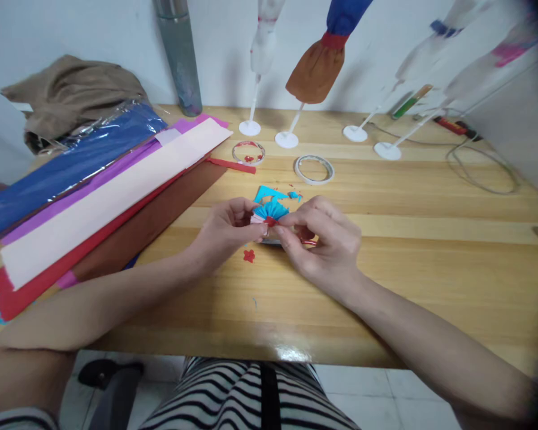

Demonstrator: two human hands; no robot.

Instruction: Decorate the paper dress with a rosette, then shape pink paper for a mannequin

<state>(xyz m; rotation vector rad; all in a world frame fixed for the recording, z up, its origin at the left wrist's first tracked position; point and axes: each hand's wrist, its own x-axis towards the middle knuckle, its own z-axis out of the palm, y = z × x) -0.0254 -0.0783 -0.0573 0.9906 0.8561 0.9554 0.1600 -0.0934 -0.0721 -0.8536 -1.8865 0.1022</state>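
A small fan of pleated blue paper (271,209), with a pale pink part at its left and a red piece at its lower middle, is held above the table. My left hand (228,230) pinches it from the left, thumb in front. From the right, my right hand (325,239) has thumb and index finger closed at the red piece. Something with a thin red edge shows under my right fingers, mostly hidden. A red paper flower shape (249,256) lies just below my hands. Behind them are a flat blue paper piece (269,194) and small blue and red scraps.
Long sheets of coloured crepe paper (116,197) cover the left side, beside a brown cloth (80,95). A tape roll (314,169) and a clear ring (248,153) lie behind my hands. White stands (287,140), a bottle (179,65) and a cable (484,179) are further back.
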